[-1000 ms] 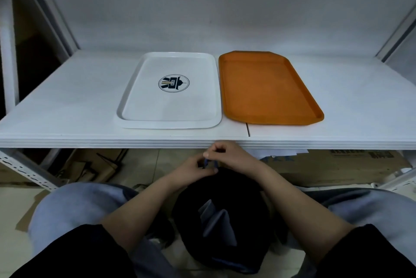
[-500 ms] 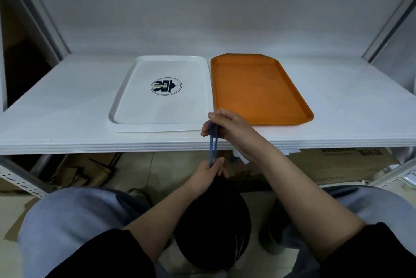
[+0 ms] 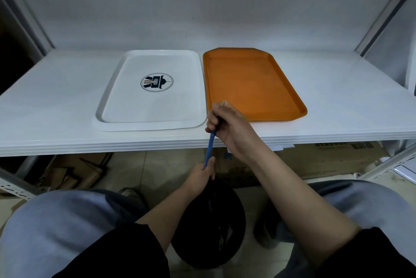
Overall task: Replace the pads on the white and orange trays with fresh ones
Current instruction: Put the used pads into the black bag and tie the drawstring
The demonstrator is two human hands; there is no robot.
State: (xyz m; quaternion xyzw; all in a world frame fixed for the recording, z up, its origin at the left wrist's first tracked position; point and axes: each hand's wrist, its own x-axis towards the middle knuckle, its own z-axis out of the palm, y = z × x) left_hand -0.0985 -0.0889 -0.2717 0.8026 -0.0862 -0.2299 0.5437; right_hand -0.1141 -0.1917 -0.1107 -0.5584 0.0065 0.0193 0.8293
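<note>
A: What's the biggest thing there?

B: A white shelf point(image 3: 56, 102), running the full width in front of a seated person. Two trays lie flat on it side by side, long edges almost touching: the white tray point(image 3: 126, 97) with a round dark logo point(image 3: 157, 82) on the left, the orange tray point(image 3: 252, 84) on the right. Both look bare inside; I see no pad on either.

A: And below the shelf?

B: Flattened cardboard boxes point(image 3: 315, 160) on the floor under it, and the person's knees in grey trousers. Between the knees hangs a black drawstring bag point(image 3: 209, 226).

A: What are the hands doing?

B: The right hand point(image 3: 229, 126) is raised in front of the shelf edge, at the near corner of the orange tray. Its fingers are curled tight round the top of a blue drawstring point(image 3: 210, 147). The left hand point(image 3: 201, 175) sits lower, below shelf level, with its fingers closed round the gathered neck of the bag where the cord comes out.

A: So the cord runs between them?

B: Yes, stretched straight from the lower hand up to the upper one, leaning slightly to the right.

A: Can you see inside the bag?

B: No, its mouth is hidden under the left hand.
</note>
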